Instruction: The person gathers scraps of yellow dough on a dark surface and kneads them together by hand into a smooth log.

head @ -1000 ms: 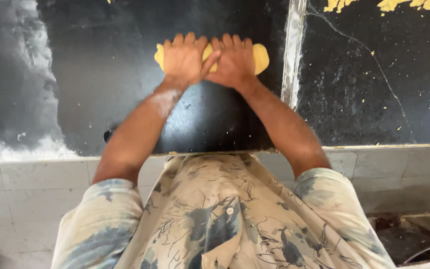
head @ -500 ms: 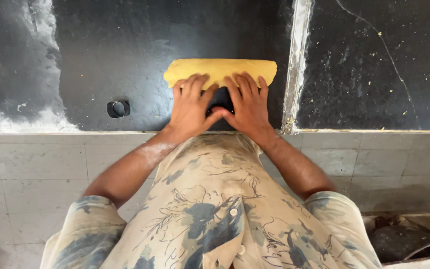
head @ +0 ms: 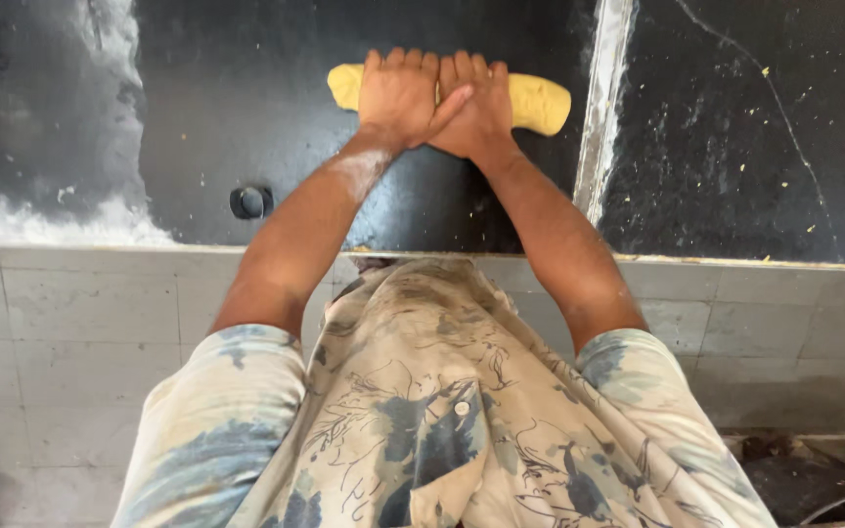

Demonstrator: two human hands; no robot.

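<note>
Countertop (head: 246,88) of dark stone fills most of what you see, split by a pale flour-dusted seam (head: 606,98) that runs away from you, with a tiled front (head: 80,323) dropping below its near edge. White flour (head: 61,220) lies heaped along the left part of that edge. Out at arm's reach, just left of the seam, lies the yellow dough log (head: 540,103), set crosswise to you, its two ends showing on either side of your hands. Your left hand (head: 400,96) and right hand (head: 476,110) are both flat and open, palms down on the middle of the log, side by side and touching, the left thumb crossing toward the right. The step in hand looks like rolling the dough under your palms, arms fully stretched. A sound next move would be drawing it toward you with even pressure, spreading your hands outward so the ends thin evenly. A small round dark object (head: 250,201) sits nearer you, well apart from the dough.
</note>
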